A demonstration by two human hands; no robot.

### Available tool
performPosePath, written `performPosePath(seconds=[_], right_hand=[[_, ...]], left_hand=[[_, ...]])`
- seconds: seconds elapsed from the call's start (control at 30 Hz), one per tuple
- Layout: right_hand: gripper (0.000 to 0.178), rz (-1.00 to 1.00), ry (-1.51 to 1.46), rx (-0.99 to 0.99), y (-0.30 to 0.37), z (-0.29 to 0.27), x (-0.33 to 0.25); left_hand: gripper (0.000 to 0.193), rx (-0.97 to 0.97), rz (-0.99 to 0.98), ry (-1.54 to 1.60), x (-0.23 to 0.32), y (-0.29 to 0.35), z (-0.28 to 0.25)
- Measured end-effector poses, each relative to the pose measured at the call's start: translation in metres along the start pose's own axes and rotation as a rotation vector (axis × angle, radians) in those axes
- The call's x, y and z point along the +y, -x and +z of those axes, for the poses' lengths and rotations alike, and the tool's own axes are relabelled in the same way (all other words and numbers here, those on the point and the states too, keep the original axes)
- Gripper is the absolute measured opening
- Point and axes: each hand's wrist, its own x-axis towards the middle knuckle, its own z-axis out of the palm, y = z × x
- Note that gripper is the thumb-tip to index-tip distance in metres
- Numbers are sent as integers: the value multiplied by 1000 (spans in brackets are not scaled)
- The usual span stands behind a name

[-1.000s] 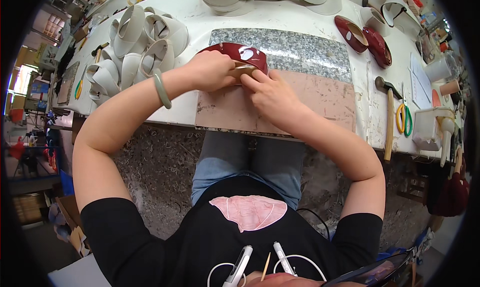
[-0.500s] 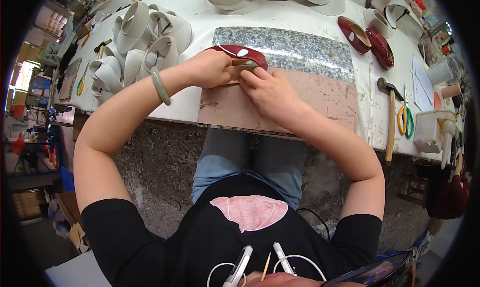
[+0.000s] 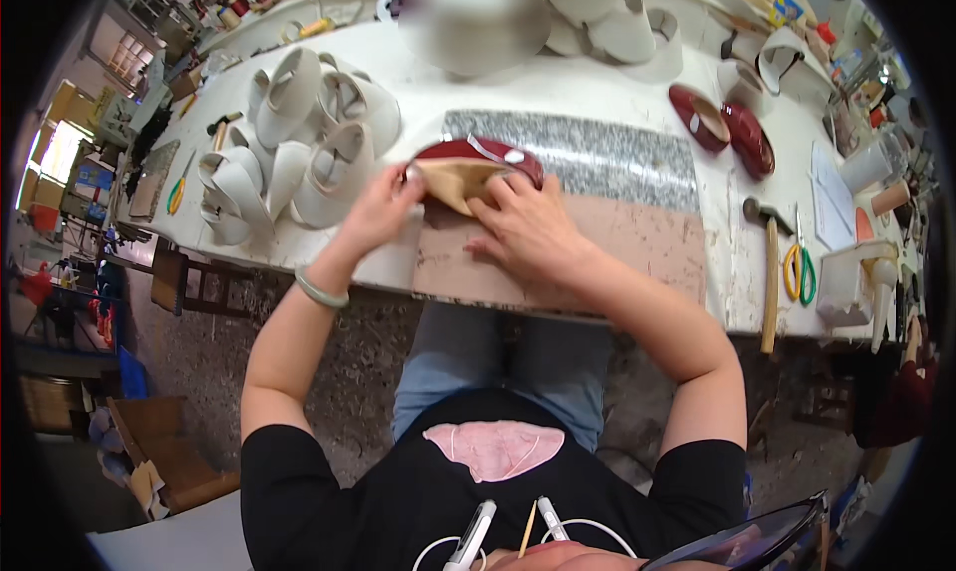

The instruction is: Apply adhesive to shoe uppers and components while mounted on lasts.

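A dark red shoe upper (image 3: 478,149) with a tan lining and a small pale oval spot lies across the board, its inner side opened toward me. My left hand (image 3: 382,210) pinches its left end, a bangle on that wrist. My right hand (image 3: 525,221) grips the near right edge, fingers bent over the lining and the thumb apart below. Under it lie a pinkish-brown board (image 3: 588,247) and, farther back, a speckled grey stone slab (image 3: 617,153).
Several grey-white curved pieces (image 3: 344,163) stand at left; more (image 3: 597,33) are at the back. On the right are two dark red shoes (image 3: 749,141), a hammer (image 3: 770,282), green-and-yellow-handled scissors (image 3: 800,274) and a white container (image 3: 846,282). The table's front edge (image 3: 498,307) runs before my lap.
My left hand has shifted left and nearer, drawing the upper's left end out so more tan lining shows. My right hand stays at its right part. The whole view has tilted slightly.
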Motion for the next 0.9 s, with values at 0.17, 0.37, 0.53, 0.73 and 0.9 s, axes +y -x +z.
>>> performPosePath(seconds=[0.17,0.37,0.53,0.73,0.9], right_hand=[[36,-17,-40,87,4,-5,28],[27,516,-1875,-3,42,-20,38],[22,154,-54,580,30,-52,68],[15,228,180,-671,-28,-72,36],[13,124,277,-671,-8,-46,52]], left_hand=[[25,-131,-3,662,86,8,24],[28,-245,354,-528,81,-5,71],[32,-451,395,-918,91,-13,104],[28,-407,458,-975,75,-34,104],[16,-429,486,-883,69,-32,97]])
